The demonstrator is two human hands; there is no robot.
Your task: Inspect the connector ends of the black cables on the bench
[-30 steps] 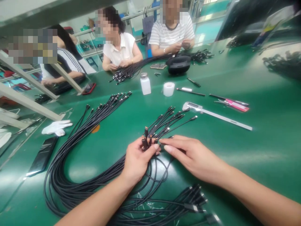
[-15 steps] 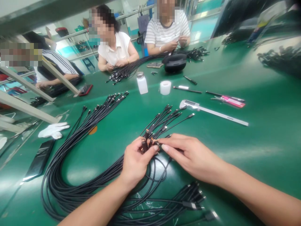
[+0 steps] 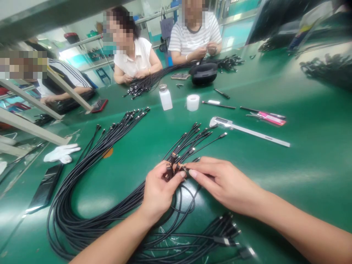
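In the middle of the head view, my left hand (image 3: pixel 159 183) is closed around several black cable ends, whose connectors (image 3: pixel 173 158) stick up above the fingers, some with orange tips. My right hand (image 3: pixel 220 179) meets it from the right, its thumb and index finger pinching one small dark cable connector (image 3: pixel 187 170). The fingers partly cover that connector. Beyond the hands, more cable ends (image 3: pixel 198 135) fan out on the green table (image 3: pixel 275 172). A long bundle of black cables (image 3: pixel 82 216) curves round to the left, with plugs (image 3: pixel 224 240) lying below my right hand.
A caliper (image 3: pixel 250 132), pink-handled scissors (image 3: pixel 271 118), a white tape roll (image 3: pixel 193 102) and a white bottle (image 3: pixel 165 98) lie or stand farther back. At left are a white glove (image 3: pixel 62 153) and a black phone (image 3: pixel 45 187). Co-workers (image 3: pixel 195 36) handle cables across the table.
The view has shifted very slightly. Both hands keep the same grip, and the held connectors have barely moved.
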